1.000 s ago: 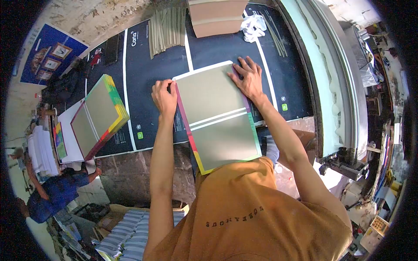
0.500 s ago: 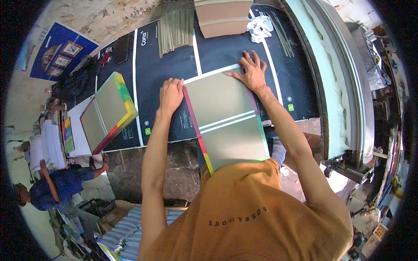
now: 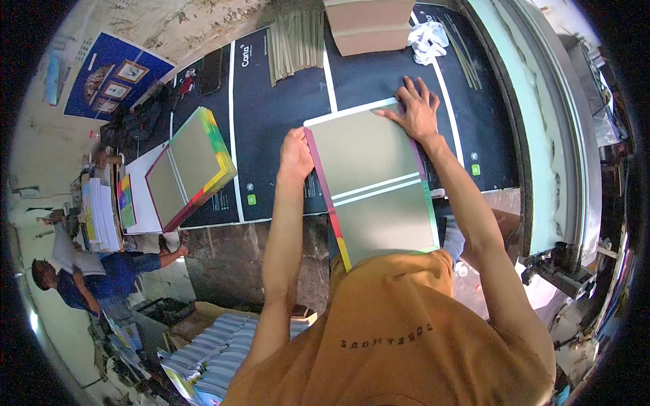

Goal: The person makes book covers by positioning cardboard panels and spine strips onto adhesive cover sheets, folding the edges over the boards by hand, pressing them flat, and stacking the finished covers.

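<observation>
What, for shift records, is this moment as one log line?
left hand: at left edge of grey panel; right hand: spread, thumb on panel

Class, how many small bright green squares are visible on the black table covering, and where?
2: one small bright green square left of the person's bare left hand, a second green square right of the right forearm. More may be hidden under the grey, colour-edged board.

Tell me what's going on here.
A person in a brown shirt is handling a grey board with coloured edges: the left hand curled at its far left corner, the right hand spread at the far right one. The board's near end reaches past the table to the shirt. A pile of similar boards sits to the left.
</observation>
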`<action>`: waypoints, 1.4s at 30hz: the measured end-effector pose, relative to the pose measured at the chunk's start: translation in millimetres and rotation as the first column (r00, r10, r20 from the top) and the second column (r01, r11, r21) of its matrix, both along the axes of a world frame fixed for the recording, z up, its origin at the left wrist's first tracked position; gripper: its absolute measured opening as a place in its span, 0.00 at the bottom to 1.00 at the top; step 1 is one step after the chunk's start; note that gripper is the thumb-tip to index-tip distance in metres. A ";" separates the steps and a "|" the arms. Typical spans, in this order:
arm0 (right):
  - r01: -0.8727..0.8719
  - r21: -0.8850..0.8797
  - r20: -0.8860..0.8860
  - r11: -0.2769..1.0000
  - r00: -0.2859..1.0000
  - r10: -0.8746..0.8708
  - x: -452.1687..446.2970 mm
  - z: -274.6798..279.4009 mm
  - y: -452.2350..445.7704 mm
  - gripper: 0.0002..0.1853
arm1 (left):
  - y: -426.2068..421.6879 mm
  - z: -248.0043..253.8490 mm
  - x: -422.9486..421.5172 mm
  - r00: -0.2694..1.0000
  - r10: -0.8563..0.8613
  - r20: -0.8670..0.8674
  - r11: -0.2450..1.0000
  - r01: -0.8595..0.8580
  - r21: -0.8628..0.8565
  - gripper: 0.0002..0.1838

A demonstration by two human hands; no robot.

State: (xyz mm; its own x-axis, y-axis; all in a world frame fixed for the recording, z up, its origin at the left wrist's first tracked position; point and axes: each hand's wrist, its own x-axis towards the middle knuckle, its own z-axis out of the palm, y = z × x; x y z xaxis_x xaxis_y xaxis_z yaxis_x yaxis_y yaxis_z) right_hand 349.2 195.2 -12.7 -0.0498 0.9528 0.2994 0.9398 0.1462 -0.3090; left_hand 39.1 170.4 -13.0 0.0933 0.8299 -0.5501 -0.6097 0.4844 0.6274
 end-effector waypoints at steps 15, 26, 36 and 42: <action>0.044 -0.030 0.072 0.999 0.997 -0.042 5.0 -13.1 3.8 0.56 | 72.3 62.4 85.8 -0.247 -0.022 -0.969 0.390 0.890 -0.236 0.34; -0.090 0.003 0.150 0.996 0.985 0.088 -3.6 -1.8 -9.8 0.51 | -21.9 0.6 109.8 -0.145 0.585 -0.798 0.508 0.832 0.221 0.20; -0.266 0.101 0.110 0.959 0.961 0.255 -25.4 -2.5 -37.4 0.25 | -13.8 3.1 98.3 -0.233 0.487 -0.842 0.558 0.824 0.095 0.33; -0.237 -0.014 0.176 0.971 0.956 0.236 -29.9 -0.2 -30.7 0.33 | -26.9 9.3 77.0 -0.297 0.479 -0.826 0.556 0.831 0.024 0.35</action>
